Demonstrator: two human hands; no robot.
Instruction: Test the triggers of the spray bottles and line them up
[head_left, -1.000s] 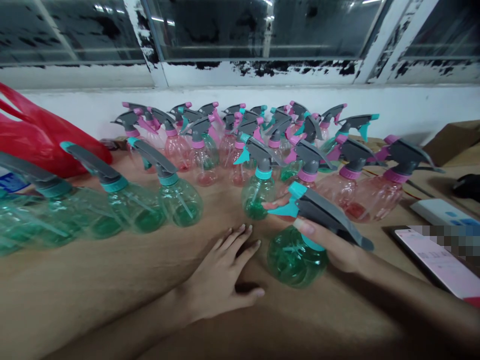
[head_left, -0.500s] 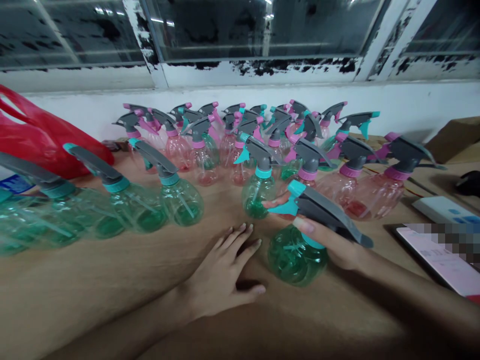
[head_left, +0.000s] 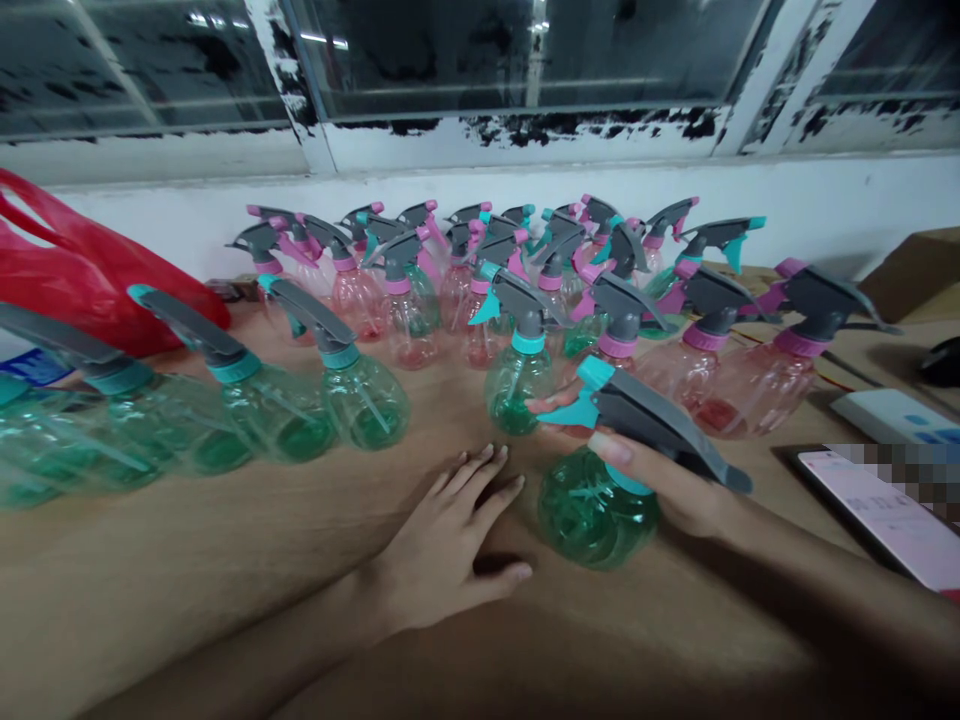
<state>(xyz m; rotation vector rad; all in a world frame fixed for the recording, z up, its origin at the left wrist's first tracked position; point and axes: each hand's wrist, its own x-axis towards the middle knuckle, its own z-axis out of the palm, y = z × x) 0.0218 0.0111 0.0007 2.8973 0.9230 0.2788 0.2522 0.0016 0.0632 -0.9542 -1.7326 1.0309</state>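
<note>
My right hand [head_left: 675,490] grips the neck of a green spray bottle [head_left: 596,510] with a grey and teal trigger head; the bottle rests tilted on the wooden table [head_left: 225,560], and a finger reaches round to the teal trigger. My left hand [head_left: 446,545] lies flat on the table just left of that bottle, fingers spread, holding nothing. Another green bottle [head_left: 517,385] stands upright just behind my hands.
Several green bottles [head_left: 262,410] stand in a row at the left. Several pink and green bottles [head_left: 465,290] crowd the back by the white wall. A red plastic bag [head_left: 82,270] lies far left. A phone [head_left: 885,515] and a white device [head_left: 896,420] lie at the right.
</note>
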